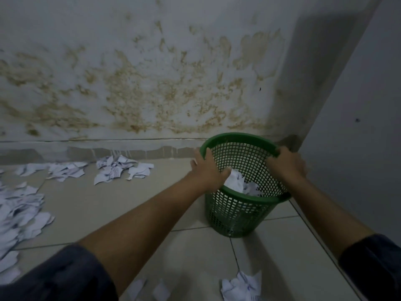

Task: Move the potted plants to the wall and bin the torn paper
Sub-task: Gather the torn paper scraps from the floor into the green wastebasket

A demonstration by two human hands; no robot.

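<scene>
A green mesh wastebasket [234, 211] stands on the tiled floor in the corner, tilted toward me, with crumpled white paper [235, 180] inside. My left hand [208, 168] grips its left rim, thumb inside the basket. My right hand [286, 164] grips the right rim. Torn white paper lies on the floor: a pile near the wall [121, 169], a bigger heap at the left edge [17, 213], and a crumpled clump near my feet [243, 286]. No potted plants are in view.
A stained wall [152, 83] runs across the back with a low skirting. A plain white wall [358, 127] closes the right side, forming the corner behind the basket. Small scraps [160, 291] lie on the tiles at the bottom.
</scene>
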